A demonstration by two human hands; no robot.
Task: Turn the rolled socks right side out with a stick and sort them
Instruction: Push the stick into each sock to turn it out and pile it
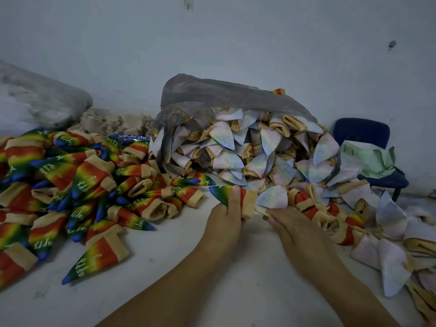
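My left hand (225, 217) grips a rainbow sock (224, 191) with a tan cuff, its blue toe pointing left. My right hand (286, 223) lies just right of it and holds the pale stick (260, 210), only a short piece of which shows between the hands. Several scrunched socks (306, 201) sit bunched along the stick beyond my right hand. A pale inside-out sock (273, 195) lies just above my right fingers. A heap of rainbow right-side-out socks (77, 185) covers the left of the table. Pale inside-out socks (247, 149) spill from a clear plastic bag (224, 93).
More pale inside-out socks (391, 246) lie along the right edge. A blue chair (363, 135) with light green cloth (370, 159) on it stands at the far right. A grey bag (40, 100) lies at the back left against the wall. The white tabletop (177, 267) spreads under my arms.
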